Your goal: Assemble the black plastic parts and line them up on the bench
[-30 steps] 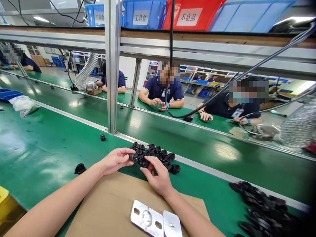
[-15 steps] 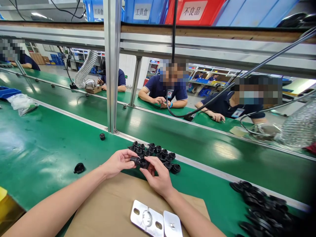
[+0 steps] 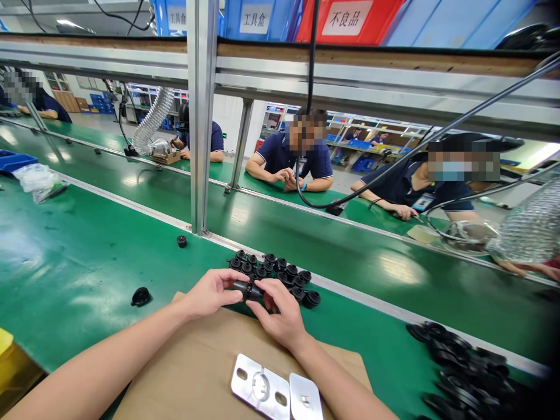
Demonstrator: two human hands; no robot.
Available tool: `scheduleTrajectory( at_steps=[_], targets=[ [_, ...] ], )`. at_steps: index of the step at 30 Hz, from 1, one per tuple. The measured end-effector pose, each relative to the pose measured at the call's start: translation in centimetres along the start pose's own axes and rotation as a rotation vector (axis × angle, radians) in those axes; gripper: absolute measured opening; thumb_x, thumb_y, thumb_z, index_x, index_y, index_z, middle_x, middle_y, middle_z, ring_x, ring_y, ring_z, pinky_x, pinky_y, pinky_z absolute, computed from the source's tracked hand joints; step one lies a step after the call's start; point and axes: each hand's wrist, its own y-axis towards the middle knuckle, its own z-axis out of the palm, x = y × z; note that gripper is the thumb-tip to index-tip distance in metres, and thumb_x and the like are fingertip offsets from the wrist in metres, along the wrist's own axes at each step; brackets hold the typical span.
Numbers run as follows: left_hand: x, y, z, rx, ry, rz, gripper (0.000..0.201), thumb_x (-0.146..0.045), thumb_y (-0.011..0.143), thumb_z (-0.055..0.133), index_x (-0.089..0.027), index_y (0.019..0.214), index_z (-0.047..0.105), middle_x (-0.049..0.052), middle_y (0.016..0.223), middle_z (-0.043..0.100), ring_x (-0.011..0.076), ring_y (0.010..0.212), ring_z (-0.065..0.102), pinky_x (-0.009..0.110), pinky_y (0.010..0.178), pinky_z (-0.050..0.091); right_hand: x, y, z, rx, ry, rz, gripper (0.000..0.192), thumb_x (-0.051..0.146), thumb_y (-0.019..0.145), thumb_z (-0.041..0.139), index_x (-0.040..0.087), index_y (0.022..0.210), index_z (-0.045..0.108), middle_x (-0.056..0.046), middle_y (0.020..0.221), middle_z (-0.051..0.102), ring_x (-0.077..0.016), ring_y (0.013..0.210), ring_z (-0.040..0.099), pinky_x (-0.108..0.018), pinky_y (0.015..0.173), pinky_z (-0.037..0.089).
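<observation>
My left hand (image 3: 217,290) pinches a black cylindrical part (image 3: 240,286) between thumb and fingers. Facing it, my right hand (image 3: 277,306) grips a second black round part (image 3: 255,291), and the two parts meet end to end. Whether they are joined I cannot tell. Just behind my hands stand several black stepped caps (image 3: 280,265) in rows on the green bench. Below my right wrist, a silver metal plate (image 3: 259,386) with a round recess and two slots lies on brown cardboard (image 3: 188,367), beside a smaller silver plate (image 3: 305,398).
A heap of black parts (image 3: 464,367) lies at the right. Single black pieces rest on the left, a cap (image 3: 140,297) and a small ring (image 3: 181,241). A metal post (image 3: 201,128) rises ahead. Several co-workers (image 3: 291,157) sit across the conveyor (image 3: 280,219).
The two black parts, apart at an angle before, now line up and touch. My left hand has shifted slightly toward the right one. The co-worker at right has moved a hand.
</observation>
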Motion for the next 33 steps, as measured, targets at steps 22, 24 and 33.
scheduleTrajectory(
  at_steps=[22, 24, 33],
  targets=[
    [-0.45, -0.51, 0.81, -0.047, 0.180, 0.030, 0.039, -0.024, 0.078, 0.085, -0.014, 0.114, 0.075, 0.010, 0.107, 0.075, 0.0220, 0.094, 0.070, 0.036, 0.085, 0.057, -0.20, -0.09, 0.04, 0.016, -0.060, -0.084, 0.045, 0.015, 0.094, 0.074, 0.025, 0.137, 0.065, -0.011, 0.114, 0.068, -0.0158, 0.075, 0.069, -0.027, 0.057, 0.059],
    [-0.51, -0.51, 0.87, -0.056, 0.188, 0.017, 0.040, -0.023, 0.077, 0.085, -0.014, 0.115, 0.075, 0.010, 0.107, 0.076, 0.0224, 0.093, 0.070, 0.037, 0.086, 0.057, -0.23, -0.04, 0.03, 0.020, -0.066, -0.090, 0.043, 0.015, 0.094, 0.074, 0.025, 0.136, 0.065, -0.011, 0.114, 0.069, -0.0165, 0.078, 0.070, -0.027, 0.058, 0.060],
    [-0.41, -0.48, 0.77, -0.062, 0.269, -0.011, 0.039, -0.023, 0.078, 0.082, -0.014, 0.116, 0.077, 0.011, 0.107, 0.079, 0.0248, 0.096, 0.072, 0.037, 0.088, 0.057, 0.17, 0.50, -0.39, 0.078, -0.125, -0.099, 0.030, 0.028, 0.097, 0.074, 0.020, 0.126, 0.067, -0.009, 0.097, 0.073, -0.0204, 0.079, 0.072, -0.030, 0.063, 0.060]
  ],
)
